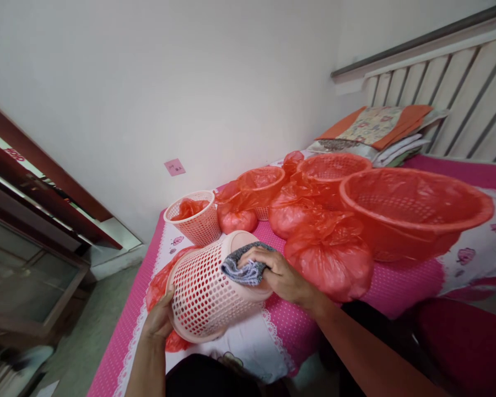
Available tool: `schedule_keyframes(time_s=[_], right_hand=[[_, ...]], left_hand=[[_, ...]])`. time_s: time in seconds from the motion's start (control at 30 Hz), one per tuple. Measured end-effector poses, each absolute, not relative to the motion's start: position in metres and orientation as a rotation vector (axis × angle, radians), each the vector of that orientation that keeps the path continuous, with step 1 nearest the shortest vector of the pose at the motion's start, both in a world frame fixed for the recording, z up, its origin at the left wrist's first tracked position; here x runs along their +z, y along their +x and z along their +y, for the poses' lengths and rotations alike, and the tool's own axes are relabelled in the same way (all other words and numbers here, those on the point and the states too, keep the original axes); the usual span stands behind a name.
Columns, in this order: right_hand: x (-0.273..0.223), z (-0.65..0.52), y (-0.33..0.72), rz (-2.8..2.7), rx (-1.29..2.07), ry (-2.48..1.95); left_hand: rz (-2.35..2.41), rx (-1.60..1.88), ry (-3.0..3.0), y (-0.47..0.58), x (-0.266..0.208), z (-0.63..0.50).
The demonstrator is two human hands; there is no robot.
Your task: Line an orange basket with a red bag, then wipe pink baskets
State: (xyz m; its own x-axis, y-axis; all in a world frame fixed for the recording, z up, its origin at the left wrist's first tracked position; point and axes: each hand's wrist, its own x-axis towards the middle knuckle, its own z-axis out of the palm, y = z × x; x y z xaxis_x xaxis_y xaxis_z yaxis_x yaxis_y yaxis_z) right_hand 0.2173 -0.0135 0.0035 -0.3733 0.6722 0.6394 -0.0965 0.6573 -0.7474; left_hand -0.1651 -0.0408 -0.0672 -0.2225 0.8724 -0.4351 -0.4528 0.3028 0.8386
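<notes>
A pale pink plastic wastebasket [202, 286] with a grid of holes lies tipped on its side on the bed, its solid base end toward the right. My left hand [160, 317] is closed on its rim at the left. Bunched in my right hand [268, 267] is a grey and white cloth [244, 270], pressed against the base end of the basket. Part of that end is hidden behind the cloth and hand. Thin red plastic [161, 284] shows behind the rim and through the holes.
Behind stands a smaller pink basket [196, 223] with a red bag inside. Several red-lined baskets, including a large one [413, 220], and filled red bags [333, 253] crowd the right. Folded bedding [376, 129] lies by the headboard. A pink stool [463, 342] is lower right.
</notes>
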Motion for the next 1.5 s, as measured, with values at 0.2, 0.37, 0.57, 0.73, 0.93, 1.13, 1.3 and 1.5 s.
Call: schedule_keyframes(time_s=[0.2, 0.37, 0.57, 0.73, 0.93, 1.13, 1.3, 1.5], right_hand=[[-0.002, -0.019, 0.23, -1.913, 0.931, -0.414], [-0.008, -0.024, 0.242, -2.017, 0.968, -0.422], [-0.02, -0.028, 0.258, -2.067, 1.04, -0.52], [-0.039, -0.013, 0.284, -1.936, 1.012, -0.877], [-0.03, 0.014, 0.292, -1.442, 0.431, -1.133], [-0.004, 0.021, 0.254, -1.519, 0.221, -0.819], [-0.01, 0.035, 0.216, -1.663, 0.322, -0.598], [-0.035, 0.047, 0.204, -1.763, 0.456, -0.577]], left_hand=[[1.268, 1.339, 0.371, -0.166, -0.068, -0.04], [1.263, 1.321, 0.391, -0.164, -0.066, -0.042], [1.298, 1.318, 0.404, -0.158, -0.061, -0.043], [1.306, 1.327, 0.412, -0.156, -0.058, -0.045], [1.303, 1.331, 0.392, -0.162, -0.065, -0.043], [1.278, 1.356, 0.36, -0.166, -0.07, -0.041], [1.265, 1.33, 0.42, -0.165, -0.069, -0.043], [1.255, 1.307, 0.409, -0.165, -0.067, -0.045]])
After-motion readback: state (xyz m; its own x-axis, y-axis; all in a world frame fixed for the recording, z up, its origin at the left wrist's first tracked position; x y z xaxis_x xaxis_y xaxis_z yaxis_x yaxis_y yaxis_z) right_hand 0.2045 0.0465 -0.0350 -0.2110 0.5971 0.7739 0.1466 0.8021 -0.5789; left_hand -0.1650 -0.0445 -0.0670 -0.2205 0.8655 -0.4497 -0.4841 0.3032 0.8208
